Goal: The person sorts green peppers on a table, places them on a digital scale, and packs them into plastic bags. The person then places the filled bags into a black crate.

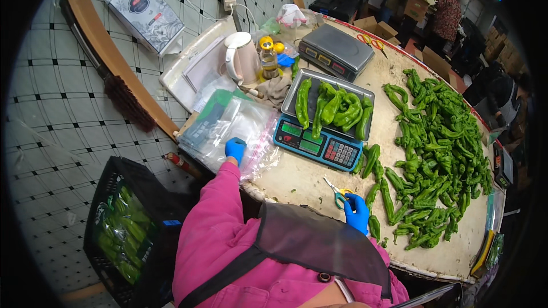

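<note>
My left hand [235, 149], in a blue glove, is closed on a clear plastic bag [260, 137] at the top of a bag stack. My right hand [357, 215], also gloved in blue, is low over the table with its fingers a little apart. Its fingertips are at the handles of small scissors [337, 191], whose blades point away to the left. Between and beyond my hands stands a blue digital scale [313, 147]. Several long green peppers [330, 108] lie on its metal tray [291, 104]. A large heap of green peppers [431, 159] covers the table's right side.
A grey scale [337, 48], orange-handled scissors [372, 43], an electric kettle [240, 60] and a glass bottle [268, 60] stand farther back. A black crate [94, 245] of bagged peppers is at my left. Other people [448, 14] are beyond the table.
</note>
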Demonstrator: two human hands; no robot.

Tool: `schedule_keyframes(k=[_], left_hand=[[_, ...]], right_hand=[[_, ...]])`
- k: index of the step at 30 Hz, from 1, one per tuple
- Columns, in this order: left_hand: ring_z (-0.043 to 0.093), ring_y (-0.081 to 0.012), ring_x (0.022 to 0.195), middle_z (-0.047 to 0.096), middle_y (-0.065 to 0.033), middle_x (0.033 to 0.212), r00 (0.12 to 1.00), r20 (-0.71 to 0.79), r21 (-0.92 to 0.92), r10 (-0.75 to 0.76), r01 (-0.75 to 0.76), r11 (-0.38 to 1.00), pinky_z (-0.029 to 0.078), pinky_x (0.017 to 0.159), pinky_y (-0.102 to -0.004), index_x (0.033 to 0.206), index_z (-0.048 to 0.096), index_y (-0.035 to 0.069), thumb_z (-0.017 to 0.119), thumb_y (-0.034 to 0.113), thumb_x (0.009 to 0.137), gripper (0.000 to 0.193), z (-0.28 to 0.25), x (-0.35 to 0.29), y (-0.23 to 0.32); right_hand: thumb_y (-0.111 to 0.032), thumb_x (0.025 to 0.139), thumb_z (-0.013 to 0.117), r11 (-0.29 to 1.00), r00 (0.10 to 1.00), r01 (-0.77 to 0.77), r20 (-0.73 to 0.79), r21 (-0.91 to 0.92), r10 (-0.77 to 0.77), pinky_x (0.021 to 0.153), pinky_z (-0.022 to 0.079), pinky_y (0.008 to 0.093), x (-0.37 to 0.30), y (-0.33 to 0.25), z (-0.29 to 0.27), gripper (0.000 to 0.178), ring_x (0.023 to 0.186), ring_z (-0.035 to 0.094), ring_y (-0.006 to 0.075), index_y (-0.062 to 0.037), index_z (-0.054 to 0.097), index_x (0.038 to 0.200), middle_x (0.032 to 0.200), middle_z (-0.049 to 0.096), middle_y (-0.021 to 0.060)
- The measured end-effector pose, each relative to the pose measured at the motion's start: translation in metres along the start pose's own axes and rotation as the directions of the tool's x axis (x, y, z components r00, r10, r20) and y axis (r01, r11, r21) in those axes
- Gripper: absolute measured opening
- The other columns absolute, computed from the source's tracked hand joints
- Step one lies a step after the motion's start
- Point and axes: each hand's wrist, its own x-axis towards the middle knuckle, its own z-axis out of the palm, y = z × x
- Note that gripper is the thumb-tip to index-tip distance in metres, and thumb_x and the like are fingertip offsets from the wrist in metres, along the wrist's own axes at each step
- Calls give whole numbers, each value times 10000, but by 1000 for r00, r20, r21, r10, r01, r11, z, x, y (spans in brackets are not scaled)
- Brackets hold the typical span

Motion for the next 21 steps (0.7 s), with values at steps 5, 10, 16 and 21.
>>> schedule_keyframes(k=[5, 10, 16, 21], left_hand=[[581, -172, 654, 640, -56, 726, 945, -312, -168, 100, -159, 973, 478, 656, -310, 786, 653, 29, 683, -9, 769, 51, -43, 1, 90], [583, -232, 716, 589, -117, 827, 848, -200, 55, 491, -491, 870, 478, 666, -335, 1025, 634, 52, 634, -35, 830, 214, -73, -109, 191], [534, -329, 669, 495, -137, 737, 737, 251, 258, 628, -676, 691, 453, 626, -428, 1403, 509, 195, 586, -11, 833, 611, -96, -169, 239], [523, -244, 676, 498, -107, 751, 831, 309, -68, 463, -467, 882, 451, 646, -358, 1420, 496, 198, 637, -35, 816, 662, -69, -210, 241]], right_hand=[[-49, 852, 669, 991, 987, -96, 140, 94, 83, 643, 458, 256, 13, 4, -4, 222, 701, 568, 93, -36, 649, 1073, 820, 626, 31], [-120, 829, 714, 984, 895, 168, 409, 60, -178, 678, 497, 315, 50, -52, 20, 367, 765, 633, 194, -57, 601, 1172, 908, 640, 91], [-308, 756, 790, 703, 686, 705, 339, -94, -644, 839, 501, 417, 71, -113, 87, 708, 1008, 601, 370, -10, 470, 1312, 1142, 579, 214], [-308, 913, 652, 854, 702, -338, 710, 396, -52, 743, 519, 286, 74, -95, 143, 359, 836, 648, 161, 5, 637, 1088, 901, 673, 79]])
